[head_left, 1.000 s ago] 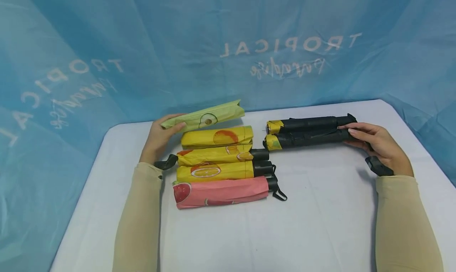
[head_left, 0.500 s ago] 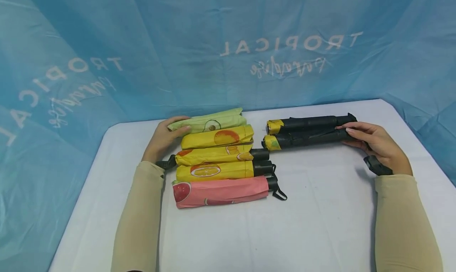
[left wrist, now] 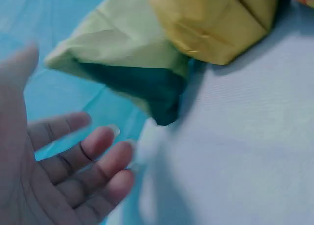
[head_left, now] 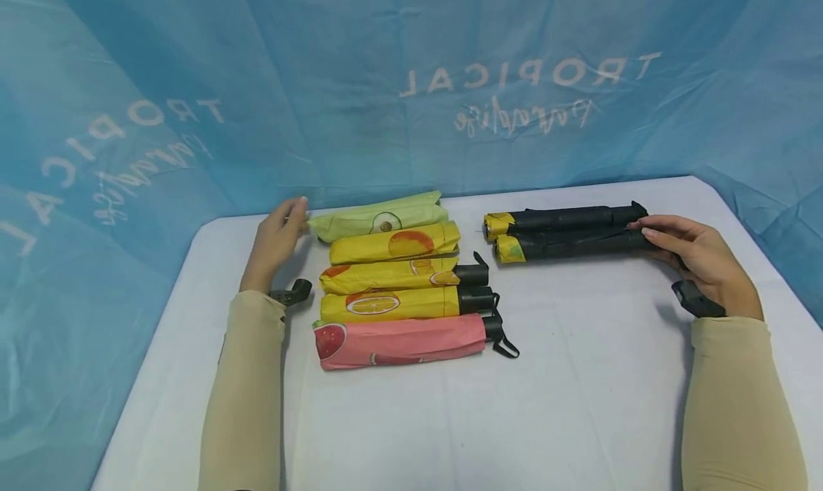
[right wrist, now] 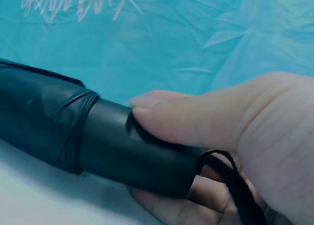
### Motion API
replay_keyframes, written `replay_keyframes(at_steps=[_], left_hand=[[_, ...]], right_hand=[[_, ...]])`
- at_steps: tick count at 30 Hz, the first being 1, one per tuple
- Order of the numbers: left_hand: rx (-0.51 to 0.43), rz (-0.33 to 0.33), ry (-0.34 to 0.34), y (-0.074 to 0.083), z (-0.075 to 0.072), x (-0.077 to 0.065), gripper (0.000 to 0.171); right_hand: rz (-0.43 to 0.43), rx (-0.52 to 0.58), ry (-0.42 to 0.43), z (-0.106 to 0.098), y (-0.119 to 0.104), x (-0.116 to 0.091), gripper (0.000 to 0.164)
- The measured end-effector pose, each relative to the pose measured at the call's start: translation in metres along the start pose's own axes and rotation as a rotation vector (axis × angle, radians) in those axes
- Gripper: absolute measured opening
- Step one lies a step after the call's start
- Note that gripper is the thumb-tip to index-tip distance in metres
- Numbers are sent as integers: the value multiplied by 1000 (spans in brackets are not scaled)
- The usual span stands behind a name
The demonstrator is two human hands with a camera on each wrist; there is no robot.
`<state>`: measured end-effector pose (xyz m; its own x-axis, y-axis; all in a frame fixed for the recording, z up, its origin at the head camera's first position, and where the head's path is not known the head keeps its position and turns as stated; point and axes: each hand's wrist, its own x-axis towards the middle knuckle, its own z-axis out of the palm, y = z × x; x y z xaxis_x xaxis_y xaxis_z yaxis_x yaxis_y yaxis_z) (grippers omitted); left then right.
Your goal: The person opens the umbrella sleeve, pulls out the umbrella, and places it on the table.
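My left hand [head_left: 273,242] is just off the left end of a green folded umbrella [head_left: 360,221] with an avocado print. In the left wrist view its fingers [left wrist: 100,141] are spread loosely and hold nothing, with the green fabric [left wrist: 122,43] beside them. My right hand [head_left: 702,256] grips the end of a black folded umbrella [head_left: 579,244] with a yellow tip. The right wrist view has the thumb on top of its black handle [right wrist: 132,146] and fingers underneath, with a wrist strap [right wrist: 240,195] hanging from the end.
A second black umbrella [head_left: 572,221] lies right behind the held one. In front of the green umbrella lies a row: yellow umbrellas with orange prints [head_left: 373,249] and a pink watermelon-print one [head_left: 405,341]. White cloth [head_left: 514,419] covers the table; a blue lettered sheet [head_left: 360,119] hangs behind.
My left hand has laid the green umbrella down behind the yellow ones, let go, and drawn back to the left. The held black umbrella has shifted slightly right.
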<state>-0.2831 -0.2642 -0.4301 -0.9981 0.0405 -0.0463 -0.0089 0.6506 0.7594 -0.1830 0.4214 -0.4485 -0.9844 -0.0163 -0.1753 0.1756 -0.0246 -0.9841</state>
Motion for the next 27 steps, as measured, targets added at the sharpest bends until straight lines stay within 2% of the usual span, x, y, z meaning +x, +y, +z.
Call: replay_keyframes(at_steps=[3,5,9,11,15,19,24,27], left_hand=[[-97,-23,18,-2,-5,-8,87],[-193,-14,2,-7,-5,-12,85],[-361,11,-35,-14,2,-14,73],[-401,27,-49,-15,8,-11,69],[-427,64,-95,-12,19,-7,65],[-437,102,-114,-6,25,-6,65],[-474,114,-70,-3,25,-12,64],[-494,109,-31,-5,24,-18,61]], right_hand=[[-6,62,16,0,1,-1,44],[-8,88,34,0,2,-1,46],[-20,118,70,1,3,-2,52],[-16,106,88,2,2,-2,58],[-3,-122,126,5,-3,-3,65],[-15,-372,163,8,-10,-4,65],[-12,-439,267,22,-28,-6,63],[-37,-421,348,39,-46,-8,59]])
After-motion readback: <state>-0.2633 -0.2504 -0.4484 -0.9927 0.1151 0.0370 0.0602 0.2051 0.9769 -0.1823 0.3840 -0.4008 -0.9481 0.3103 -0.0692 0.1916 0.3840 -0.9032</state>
